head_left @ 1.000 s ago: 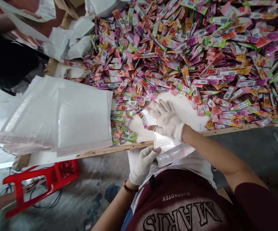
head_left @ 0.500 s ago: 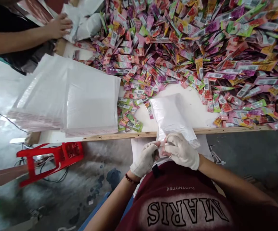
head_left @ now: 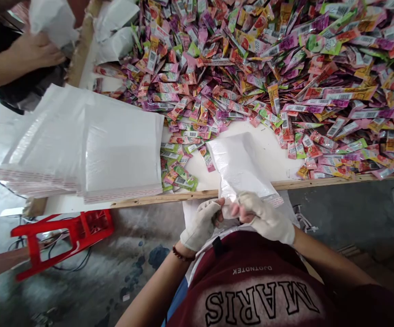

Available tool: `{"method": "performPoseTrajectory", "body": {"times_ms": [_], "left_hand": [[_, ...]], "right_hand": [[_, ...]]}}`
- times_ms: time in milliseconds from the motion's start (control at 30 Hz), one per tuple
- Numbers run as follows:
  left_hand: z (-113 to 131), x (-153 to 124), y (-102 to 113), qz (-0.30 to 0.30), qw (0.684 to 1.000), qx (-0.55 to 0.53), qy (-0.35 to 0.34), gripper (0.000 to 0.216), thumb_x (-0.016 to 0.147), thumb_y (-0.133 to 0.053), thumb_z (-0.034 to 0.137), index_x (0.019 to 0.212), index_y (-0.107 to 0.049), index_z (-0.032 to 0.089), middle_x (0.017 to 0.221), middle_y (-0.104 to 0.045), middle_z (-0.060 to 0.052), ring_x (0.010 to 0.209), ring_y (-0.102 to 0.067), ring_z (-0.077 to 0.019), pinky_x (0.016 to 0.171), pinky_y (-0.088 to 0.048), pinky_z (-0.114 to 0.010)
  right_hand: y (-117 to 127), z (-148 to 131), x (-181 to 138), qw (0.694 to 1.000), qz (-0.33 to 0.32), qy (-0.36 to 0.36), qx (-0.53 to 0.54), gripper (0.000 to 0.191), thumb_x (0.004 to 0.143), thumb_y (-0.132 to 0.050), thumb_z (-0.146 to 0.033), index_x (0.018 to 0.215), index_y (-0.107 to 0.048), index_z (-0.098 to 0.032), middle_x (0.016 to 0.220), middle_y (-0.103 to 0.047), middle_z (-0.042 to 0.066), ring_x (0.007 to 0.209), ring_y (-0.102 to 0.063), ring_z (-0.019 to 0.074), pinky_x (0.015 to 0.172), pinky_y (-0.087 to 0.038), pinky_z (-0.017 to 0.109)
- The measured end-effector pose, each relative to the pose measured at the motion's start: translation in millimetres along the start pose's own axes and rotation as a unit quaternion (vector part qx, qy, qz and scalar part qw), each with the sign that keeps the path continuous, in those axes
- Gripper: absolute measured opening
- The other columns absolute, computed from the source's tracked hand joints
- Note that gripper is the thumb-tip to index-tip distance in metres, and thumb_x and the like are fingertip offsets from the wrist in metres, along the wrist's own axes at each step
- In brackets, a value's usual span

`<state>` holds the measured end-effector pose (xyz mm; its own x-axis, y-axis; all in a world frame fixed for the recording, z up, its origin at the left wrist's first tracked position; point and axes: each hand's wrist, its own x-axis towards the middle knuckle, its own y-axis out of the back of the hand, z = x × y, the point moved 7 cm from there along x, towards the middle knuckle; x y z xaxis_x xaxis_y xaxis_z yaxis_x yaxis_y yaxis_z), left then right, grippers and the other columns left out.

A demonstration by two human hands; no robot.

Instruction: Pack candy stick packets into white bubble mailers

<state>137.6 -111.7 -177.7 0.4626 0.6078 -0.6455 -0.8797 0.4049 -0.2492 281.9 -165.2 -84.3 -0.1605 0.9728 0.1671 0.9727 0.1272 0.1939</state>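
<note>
A white padded mailer bag lies on the white table, its near end hanging over the wooden front edge. My left hand, in a white glove, pinches the bag's near edge from the left. Pressed against that same edge from the right is my gloved right hand, fingers closed on it. Just beyond the bag spreads a huge heap of colourful sachets, with a small cluster of green and pink sachets to the bag's left.
A stack of white padded mailers covers the table's left part. Another person's hand holds a white bag at the top left, by more filled white bags. A red plastic stool stands on the grey floor below.
A second ago my right hand lay flat on the bag over the table; it has since come back to the bag's near edge, where both hands now pinch it. The other person's hand has lifted a bag.
</note>
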Motion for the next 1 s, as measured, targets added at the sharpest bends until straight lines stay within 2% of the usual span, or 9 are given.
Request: {"method": "performPoseTrajectory", "body": {"times_ms": [100,200,267,333,400,533,700,867,1000], "left_hand": [[10.3,-2.0,25.5,0.036,0.995,0.085,-0.040,0.037,0.078,-0.063,0.045,0.055,-0.050,0.019,0.044,-0.045,0.004,0.041,-0.038,-0.0075,0.044,-0.034,-0.022],[21.9,-9.4,47.4,0.034,0.965,0.232,-0.119,0.037,0.087,-0.054,0.045,0.061,-0.056,0.019,0.049,-0.050,0.002,0.046,-0.046,-0.0108,0.049,-0.041,-0.023],[37.3,-18.0,60.4,0.084,0.903,0.358,-0.222,0.032,0.091,-0.051,0.041,0.071,-0.062,0.019,0.064,-0.063,-0.004,0.061,-0.059,-0.0153,0.062,-0.049,-0.027],[54.6,-28.0,65.2,0.150,0.805,0.463,-0.338,0.021,0.089,-0.056,0.036,0.088,-0.068,0.019,0.093,-0.072,-0.011,0.088,-0.067,-0.0223,0.081,-0.053,-0.034],[64.4,-31.9,57.9,0.160,0.713,0.529,-0.430,0.026,0.085,-0.064,0.032,0.107,-0.068,0.020,0.122,-0.068,-0.016,0.118,-0.060,-0.0298,0.100,-0.048,-0.045],[58.5,-19.8,27.2,-0.005,0.629,0.595,-0.501,0.030,0.089,-0.057,0.022,0.117,-0.067,0.027,0.130,-0.066,-0.011,0.136,-0.049,-0.0294,0.116,-0.030,-0.057],[51.4,-18.1,10.4,-0.131,0.644,0.583,-0.477,0.029,0.094,-0.048,0.016,0.110,-0.070,0.026,0.121,-0.072,-0.008,0.118,-0.063,-0.0234,0.105,-0.041,-0.045],[72.8,-21.2,10.4,-0.005,0.696,0.564,-0.444,0.022,0.094,-0.050,0.029,0.090,-0.070,0.021,0.095,-0.076,-0.008,0.090,-0.068,-0.0224,0.090,-0.044,-0.040],[82.6,-4.1,15.2,0.091,0.737,0.591,-0.314,0.037,0.093,-0.050,0.043,0.065,-0.058,0.021,0.065,-0.064,-0.005,0.065,-0.058,-0.0190,0.066,-0.039,-0.032]], "right_hand": [[43.3,23.2,-43.0,0.981,0.033,-0.181,0.064,0.009,0.099,-0.045,-0.028,0.092,-0.048,-0.024,0.077,-0.062,0.000,0.068,-0.061,0.0145,0.063,-0.052,0.029],[97.5,56.0,-110.6,0.920,-0.015,-0.366,-0.140,0.011,0.095,-0.046,-0.026,0.091,-0.055,-0.023,0.073,-0.064,0.002,0.058,-0.059,0.0158,0.056,-0.049,0.029],[132.3,66.1,-141.2,0.844,-0.028,-0.412,-0.342,0.015,0.090,-0.049,-0.023,0.095,-0.063,-0.022,0.081,-0.070,0.008,0.069,-0.066,0.0221,0.064,-0.053,0.036],[146.3,61.1,-140.9,0.799,0.005,-0.351,-0.488,0.025,0.091,-0.050,-0.022,0.109,-0.067,-0.020,0.101,-0.073,0.016,0.090,-0.070,0.0286,0.079,-0.054,0.043],[131.7,50.5,-116.6,0.808,0.040,-0.217,-0.547,0.035,0.093,-0.049,-0.020,0.125,-0.063,-0.019,0.125,-0.068,0.018,0.113,-0.065,0.0300,0.096,-0.050,0.047],[65.7,43.9,-60.5,0.849,-0.010,0.045,-0.527,0.040,0.096,-0.048,-0.015,0.130,-0.061,-0.030,0.137,-0.064,0.004,0.137,-0.049,0.0229,0.113,-0.037,0.051],[43.4,52.5,-40.6,0.893,-0.039,0.089,-0.439,0.034,0.095,-0.048,-0.014,0.117,-0.070,-0.027,0.122,-0.072,0.004,0.130,-0.055,0.0215,0.108,-0.040,0.048],[63.5,45.4,-27.9,0.940,0.043,-0.008,-0.337,0.023,0.095,-0.051,-0.024,0.102,-0.073,-0.022,0.104,-0.075,0.006,0.107,-0.063,0.0226,0.097,-0.046,0.043],[73.8,56.0,-10.3,0.926,0.077,-0.131,-0.345,0.023,0.092,-0.058,-0.035,0.078,-0.069,-0.021,0.080,-0.068,0.006,0.084,-0.061,0.0215,0.082,-0.047,0.037]]}}
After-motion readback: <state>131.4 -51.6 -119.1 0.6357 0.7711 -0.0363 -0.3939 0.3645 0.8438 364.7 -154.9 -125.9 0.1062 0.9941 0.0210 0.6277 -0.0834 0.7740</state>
